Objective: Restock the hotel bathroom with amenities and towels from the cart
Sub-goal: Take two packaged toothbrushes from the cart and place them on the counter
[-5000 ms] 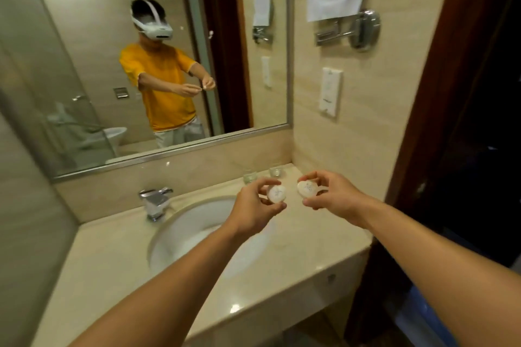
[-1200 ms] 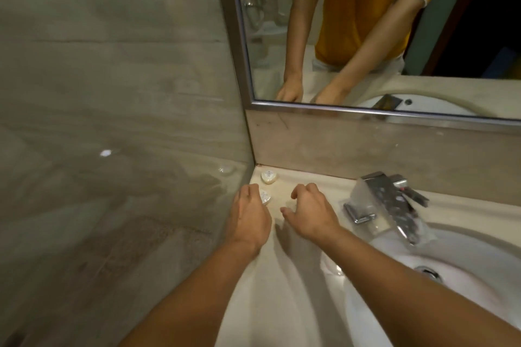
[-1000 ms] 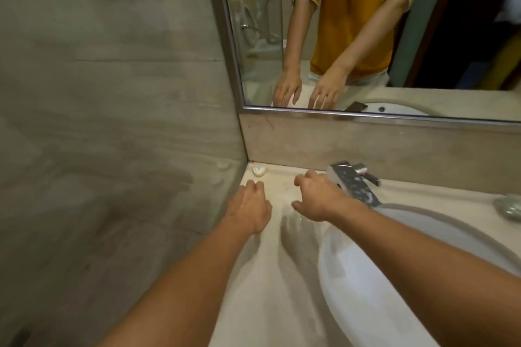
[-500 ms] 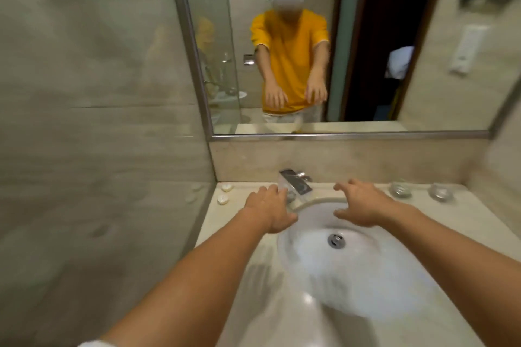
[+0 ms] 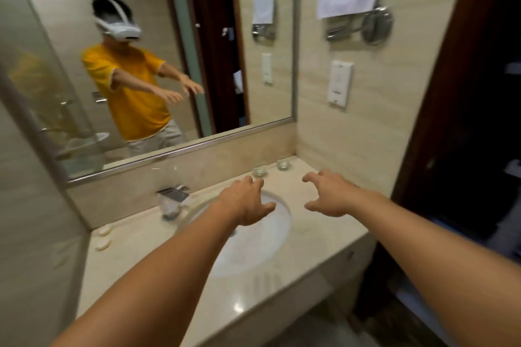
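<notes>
Soaps point(image 5: 102, 238) are lying at the counter's point(image 5: 158, 284) far left corner; I am holding my left hand point(image 5: 248, 203) and right hand point(image 5: 328, 196) spread, carrying nothing. They are looking light, small, probably slippery: I'd pinch each by its edges.

Both bare forearms reached forward, roughly parallel, backs of the hands facing up. Left hand point(image 5: 248, 204) was empty, fingers loosely spread and slightly bent, thumb pointing toward the right. Right hand point(image 5: 329, 195) was also empty, fingers splayed and a little curled, thumb out toward the left. The two hands were apart, not touching each other.
</notes>
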Demonstrator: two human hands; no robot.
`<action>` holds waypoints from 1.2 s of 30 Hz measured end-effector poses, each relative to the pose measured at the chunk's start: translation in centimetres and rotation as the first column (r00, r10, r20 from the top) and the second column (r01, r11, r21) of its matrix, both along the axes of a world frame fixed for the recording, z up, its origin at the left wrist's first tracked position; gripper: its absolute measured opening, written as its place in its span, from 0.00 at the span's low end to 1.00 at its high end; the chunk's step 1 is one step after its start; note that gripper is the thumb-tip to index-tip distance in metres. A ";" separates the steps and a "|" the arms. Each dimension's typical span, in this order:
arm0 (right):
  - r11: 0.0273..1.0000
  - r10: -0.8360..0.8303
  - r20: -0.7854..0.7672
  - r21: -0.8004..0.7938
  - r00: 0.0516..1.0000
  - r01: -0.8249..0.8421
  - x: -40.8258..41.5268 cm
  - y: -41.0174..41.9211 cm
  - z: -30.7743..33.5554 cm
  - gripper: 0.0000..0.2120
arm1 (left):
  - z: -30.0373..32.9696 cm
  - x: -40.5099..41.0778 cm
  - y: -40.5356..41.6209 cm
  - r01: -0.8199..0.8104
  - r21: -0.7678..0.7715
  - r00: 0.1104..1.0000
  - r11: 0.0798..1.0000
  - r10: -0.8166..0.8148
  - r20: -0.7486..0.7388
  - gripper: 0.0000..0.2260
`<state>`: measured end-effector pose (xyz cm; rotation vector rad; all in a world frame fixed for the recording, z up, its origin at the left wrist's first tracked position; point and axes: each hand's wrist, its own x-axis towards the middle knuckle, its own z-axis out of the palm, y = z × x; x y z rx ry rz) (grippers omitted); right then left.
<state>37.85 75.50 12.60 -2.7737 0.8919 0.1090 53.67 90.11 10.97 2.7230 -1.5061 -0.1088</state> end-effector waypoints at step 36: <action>0.717 -0.697 0.010 -0.022 0.717 0.697 -51.7 -35.0 1.6 0.29 | 2.4 -46.7 -49.9 0.788 -0.007 0.615 0.615 -0.788 -0.023 0.22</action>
